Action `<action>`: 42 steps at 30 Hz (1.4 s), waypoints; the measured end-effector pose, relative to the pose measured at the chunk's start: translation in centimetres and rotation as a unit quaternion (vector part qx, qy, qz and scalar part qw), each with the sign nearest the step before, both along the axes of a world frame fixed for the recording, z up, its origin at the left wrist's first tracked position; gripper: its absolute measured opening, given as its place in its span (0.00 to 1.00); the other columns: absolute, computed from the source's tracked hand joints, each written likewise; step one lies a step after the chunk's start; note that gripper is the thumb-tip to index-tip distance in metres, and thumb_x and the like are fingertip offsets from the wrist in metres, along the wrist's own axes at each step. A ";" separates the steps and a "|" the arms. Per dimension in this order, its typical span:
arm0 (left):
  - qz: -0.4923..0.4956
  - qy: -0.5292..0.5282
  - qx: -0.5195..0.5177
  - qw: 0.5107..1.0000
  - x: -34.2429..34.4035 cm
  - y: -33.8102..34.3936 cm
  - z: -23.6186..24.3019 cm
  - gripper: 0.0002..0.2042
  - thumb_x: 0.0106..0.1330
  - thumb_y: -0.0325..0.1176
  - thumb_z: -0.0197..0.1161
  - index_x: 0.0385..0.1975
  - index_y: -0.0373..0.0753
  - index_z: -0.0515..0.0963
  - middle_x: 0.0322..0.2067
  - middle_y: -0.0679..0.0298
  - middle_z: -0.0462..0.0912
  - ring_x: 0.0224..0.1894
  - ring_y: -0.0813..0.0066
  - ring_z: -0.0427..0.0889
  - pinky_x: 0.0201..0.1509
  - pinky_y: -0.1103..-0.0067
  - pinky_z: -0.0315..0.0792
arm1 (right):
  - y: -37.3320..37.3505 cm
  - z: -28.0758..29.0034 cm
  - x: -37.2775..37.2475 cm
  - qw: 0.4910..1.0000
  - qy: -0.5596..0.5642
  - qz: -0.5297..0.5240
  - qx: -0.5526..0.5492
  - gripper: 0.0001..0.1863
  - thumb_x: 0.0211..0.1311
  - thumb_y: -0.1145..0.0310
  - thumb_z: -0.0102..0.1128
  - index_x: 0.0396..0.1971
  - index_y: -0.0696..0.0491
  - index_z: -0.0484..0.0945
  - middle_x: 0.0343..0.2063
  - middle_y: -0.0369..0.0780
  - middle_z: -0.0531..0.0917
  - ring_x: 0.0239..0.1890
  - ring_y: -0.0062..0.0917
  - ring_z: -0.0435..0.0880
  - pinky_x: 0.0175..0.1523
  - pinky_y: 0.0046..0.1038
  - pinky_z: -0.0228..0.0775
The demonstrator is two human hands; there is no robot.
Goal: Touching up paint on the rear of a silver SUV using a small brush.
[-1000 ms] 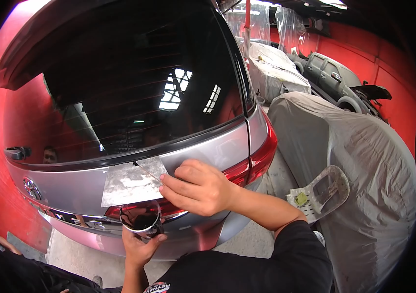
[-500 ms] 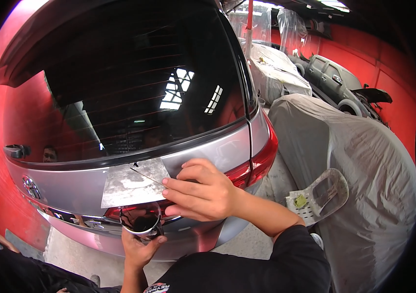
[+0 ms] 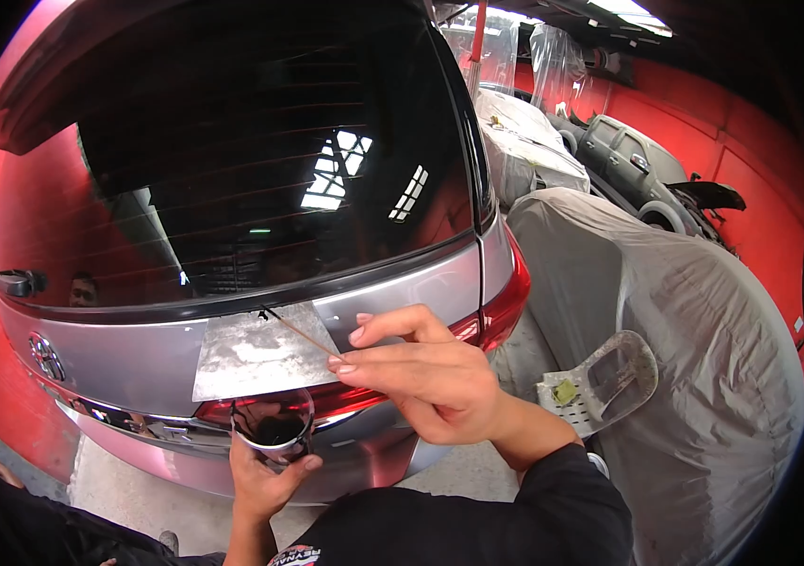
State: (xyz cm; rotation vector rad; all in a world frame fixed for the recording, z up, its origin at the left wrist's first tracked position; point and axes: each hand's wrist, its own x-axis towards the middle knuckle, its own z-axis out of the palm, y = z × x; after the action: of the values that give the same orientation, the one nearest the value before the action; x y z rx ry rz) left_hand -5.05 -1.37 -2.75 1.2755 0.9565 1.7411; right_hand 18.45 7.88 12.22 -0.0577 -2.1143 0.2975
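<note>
My left hand (image 3: 268, 483) is wrapped round a clear cup (image 3: 300, 443) with dark, near-black liquid (image 3: 274, 426) at its bottom. A thin stick (image 3: 300, 334) is pinched between the fingertips of my right hand (image 3: 435, 382), the index finger raised off it. Its dark tip meets a small black mark (image 3: 264, 313) at the top of a smudged silvery sheet (image 3: 256, 357). That sheet lies against the silver tailgate (image 3: 147, 349), just below the rear window (image 3: 251, 170). The cup sits below the sheet, in front of the red tail light (image 3: 350, 400).
Right of the car, a grey cover (image 3: 704, 368) drapes a large shape, with a paint-spattered plastic chair (image 3: 623, 377) beside it. Farther back stand another covered vehicle (image 3: 534, 141) and a dusty pickup (image 3: 633, 156) by a red wall. At lower left is another person's black sleeve (image 3: 53, 519).
The stick's tip has moved up to the black mark, and my right index finger has lifted. My left hand keeps hold of the cup. The view has shifted slightly.
</note>
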 end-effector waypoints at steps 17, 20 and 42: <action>0.043 0.175 0.038 0.983 0.0 -0.7 1.9 0.40 0.47 0.36 0.87 0.59 0.34 0.70 0.48 0.57 0.84 0.49 0.69 0.86 0.56 0.72 0.78 | -2.0 2.6 0.5 0.988 -0.046 0.104 -0.102 0.18 0.48 0.87 0.68 0.41 0.60 0.89 0.38 0.44 0.90 0.28 0.30 0.81 0.36 0.27 0.72; 0.041 0.187 0.059 0.980 -0.2 -0.9 1.8 0.39 0.48 0.35 0.87 0.58 0.34 0.70 0.48 0.58 0.84 0.49 0.71 0.86 0.55 0.73 0.79 | -2.3 2.3 -0.4 0.990 -0.101 0.067 -0.077 0.14 0.48 0.84 0.68 0.37 0.57 0.90 0.36 0.43 0.92 0.23 0.28 0.78 0.29 0.27 0.68; 0.069 0.222 0.046 0.971 0.6 -1.8 1.4 0.40 0.48 0.36 0.88 0.58 0.33 0.69 0.43 0.55 0.88 0.45 0.70 0.89 0.51 0.75 0.81 | -2.9 1.5 -0.9 0.967 -0.246 0.046 -0.039 0.19 0.48 0.79 0.71 0.43 0.50 0.87 0.37 0.35 0.90 0.31 0.31 0.83 0.35 0.31 0.76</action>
State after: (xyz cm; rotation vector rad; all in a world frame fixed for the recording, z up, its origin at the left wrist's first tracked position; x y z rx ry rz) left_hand -4.49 -3.13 -1.36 1.7418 1.2514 1.6495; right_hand 17.55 5.00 13.75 -0.0867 -2.6017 0.4603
